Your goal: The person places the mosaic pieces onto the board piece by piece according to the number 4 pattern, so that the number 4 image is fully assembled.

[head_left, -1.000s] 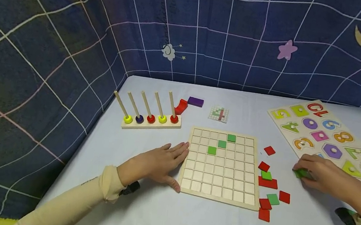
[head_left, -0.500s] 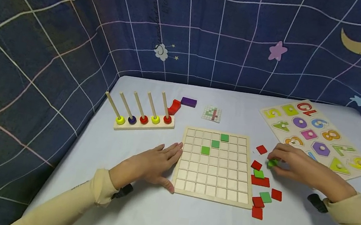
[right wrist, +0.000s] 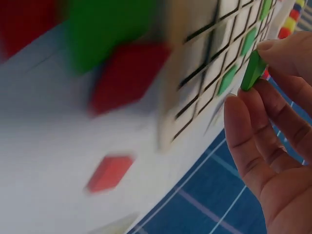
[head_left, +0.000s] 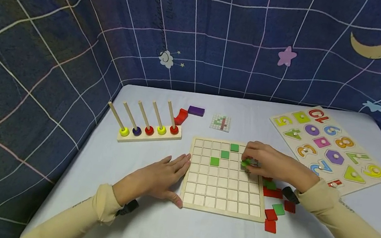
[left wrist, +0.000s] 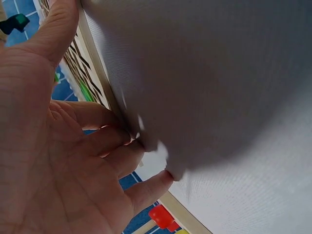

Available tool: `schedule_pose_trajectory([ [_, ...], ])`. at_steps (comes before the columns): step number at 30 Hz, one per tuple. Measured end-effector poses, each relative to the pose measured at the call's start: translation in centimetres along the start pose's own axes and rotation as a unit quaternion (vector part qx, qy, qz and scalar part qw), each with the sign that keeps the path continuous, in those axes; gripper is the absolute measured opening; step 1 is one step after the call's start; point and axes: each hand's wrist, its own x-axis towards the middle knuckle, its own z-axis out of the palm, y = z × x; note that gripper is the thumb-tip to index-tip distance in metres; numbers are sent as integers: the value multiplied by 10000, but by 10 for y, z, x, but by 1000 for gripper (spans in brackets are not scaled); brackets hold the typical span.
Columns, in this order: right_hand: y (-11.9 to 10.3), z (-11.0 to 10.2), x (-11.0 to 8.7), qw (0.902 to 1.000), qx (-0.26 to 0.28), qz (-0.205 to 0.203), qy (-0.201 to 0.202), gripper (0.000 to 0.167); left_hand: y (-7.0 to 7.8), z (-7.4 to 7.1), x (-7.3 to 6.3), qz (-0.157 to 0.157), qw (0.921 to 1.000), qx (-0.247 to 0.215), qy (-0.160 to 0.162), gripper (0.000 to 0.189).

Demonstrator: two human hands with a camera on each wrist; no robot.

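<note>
A wooden grid board lies on the white table with three green tiles set in a diagonal in its upper cells. My left hand lies along the board's left edge, fingers extended and thumb near the bottom corner; the left wrist view shows its fingertips at the table cloth. Over the upper right of the board, my right hand pinches another green tile between thumb and fingers. In the right wrist view this tile is tilted, close over the grid.
Loose red tiles and green tiles lie right of the board, partly under the right forearm. Behind stand a peg stacker, a purple block, a red curved piece and a pattern card. A number puzzle lies back right.
My right hand has carried the green tile leftward from beside the number puzzle to over the board. The left hand stays at the board's edge. The head view has shifted slightly.
</note>
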Motion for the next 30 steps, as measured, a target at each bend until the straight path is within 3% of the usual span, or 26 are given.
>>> schedule_pose_trajectory([
  [10,-21,21,40,9969,-6,-793,-2,11,0,3,1,-38,10000,32,-23,127],
  [19,-40,38,68,9952,64,-941,-249,9,0,3,2,-67,10000,11,-55,127],
  [30,-56,45,82,9963,136,-673,-516,3,0,2,2,-7,10000,21,-40,126],
])
